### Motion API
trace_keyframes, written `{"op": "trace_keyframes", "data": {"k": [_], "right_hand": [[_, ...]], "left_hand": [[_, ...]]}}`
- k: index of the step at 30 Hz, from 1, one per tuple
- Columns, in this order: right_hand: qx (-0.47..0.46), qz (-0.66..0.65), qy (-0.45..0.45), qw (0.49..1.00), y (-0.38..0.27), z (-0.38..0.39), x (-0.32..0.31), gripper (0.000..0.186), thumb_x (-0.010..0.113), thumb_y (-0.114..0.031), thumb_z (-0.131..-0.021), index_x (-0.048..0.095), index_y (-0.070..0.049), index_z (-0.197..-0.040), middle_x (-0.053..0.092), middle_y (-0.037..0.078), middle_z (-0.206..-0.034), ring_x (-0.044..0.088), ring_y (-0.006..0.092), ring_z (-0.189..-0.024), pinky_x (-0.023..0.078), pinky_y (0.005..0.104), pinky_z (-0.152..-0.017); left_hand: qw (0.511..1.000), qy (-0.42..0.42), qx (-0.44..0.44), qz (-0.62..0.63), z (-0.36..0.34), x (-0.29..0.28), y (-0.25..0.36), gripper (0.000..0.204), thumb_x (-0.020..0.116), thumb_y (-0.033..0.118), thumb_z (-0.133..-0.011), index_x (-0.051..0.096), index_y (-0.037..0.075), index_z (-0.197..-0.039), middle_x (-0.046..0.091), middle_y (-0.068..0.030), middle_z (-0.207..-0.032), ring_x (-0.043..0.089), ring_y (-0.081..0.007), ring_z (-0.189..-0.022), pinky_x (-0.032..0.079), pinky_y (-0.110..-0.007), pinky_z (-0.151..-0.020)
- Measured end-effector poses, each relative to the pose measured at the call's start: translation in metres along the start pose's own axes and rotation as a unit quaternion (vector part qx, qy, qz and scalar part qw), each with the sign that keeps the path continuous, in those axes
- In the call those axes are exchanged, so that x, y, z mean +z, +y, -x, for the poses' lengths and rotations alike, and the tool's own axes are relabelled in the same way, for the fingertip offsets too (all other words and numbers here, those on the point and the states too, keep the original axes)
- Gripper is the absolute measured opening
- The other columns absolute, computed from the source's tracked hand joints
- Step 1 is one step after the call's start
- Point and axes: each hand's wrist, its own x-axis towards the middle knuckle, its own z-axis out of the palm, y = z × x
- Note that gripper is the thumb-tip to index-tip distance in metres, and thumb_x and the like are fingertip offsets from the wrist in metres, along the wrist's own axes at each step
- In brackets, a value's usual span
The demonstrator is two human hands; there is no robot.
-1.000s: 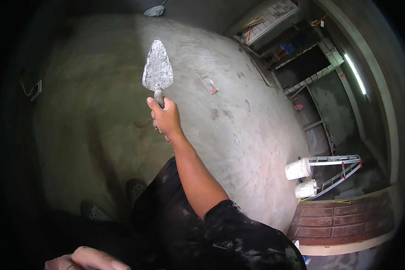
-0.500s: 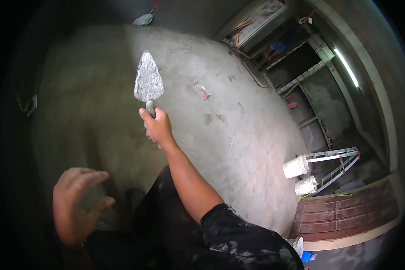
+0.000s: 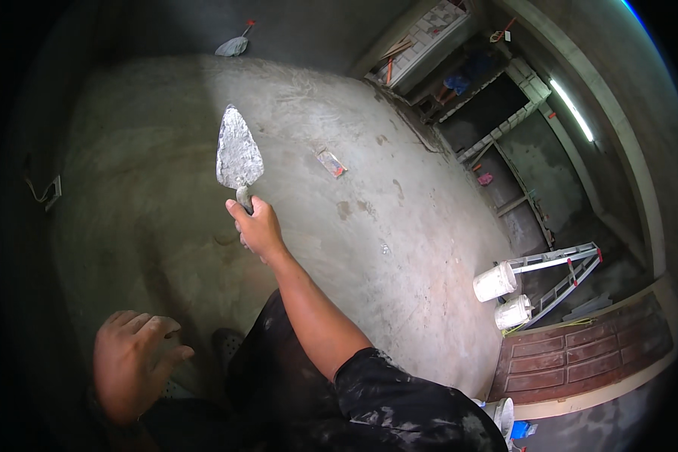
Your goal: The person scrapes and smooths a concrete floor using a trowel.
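Buckets [image 3: 495, 282]: are sitting right of the grip, contents hidden.
Right hand [image 3: 258, 228]: is pointing forward, clasping a trowel [image 3: 239, 153].
Left hand [image 3: 134, 363]: is hovering left of it, released.

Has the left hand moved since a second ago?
Yes, the left hand has moved up the picture: from lower than the door to about level with it.

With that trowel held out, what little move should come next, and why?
Perhaps bring the left hand toward the trowel: that hand looks empty and partly open, while the right hand alone grips the handle, and the blade looks roughly coated in grey.
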Motion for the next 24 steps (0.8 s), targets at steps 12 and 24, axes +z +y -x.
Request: {"op": "trace_keyframes", "data": {"k": [12, 24], "right_hand": [[-0.03, 0.04, 0.009, 0.999, 0.011, -0.011, -0.004, 0.035, 0.069, -0.034, -0.098, 0.048, -0.011, -0.082, 0.048, -0.003, -0.062, 0.041, 0.0055, -0.042, 0.031, 0.0267, -0.037], [-0.037, 0.042, 0.001, 0.998, 0.011, -0.01, -0.003, 0.036, 0.07, -0.034, -0.097, 0.048, -0.01, -0.081, 0.048, -0.003, -0.062, 0.041, 0.0052, -0.042, 0.031, 0.0266, -0.037]], "left_hand": [[0.504, -0.146, 0.202, 0.827, 0.011, -0.013, 0.052, 0.071, 0.085, 0.049, -0.08, 0.068, -0.008, -0.119, 0.072, -0.0241, -0.114, 0.068, -0.0368, -0.111, 0.056, -0.042, -0.093], [0.727, -0.186, 0.297, 0.591, -0.008, -0.011, 0.027, 0.065, 0.081, 0.044, -0.085, 0.065, -0.007, -0.121, 0.07, -0.02, -0.111, 0.068, -0.033, -0.103, 0.055, -0.04, -0.088]]}}
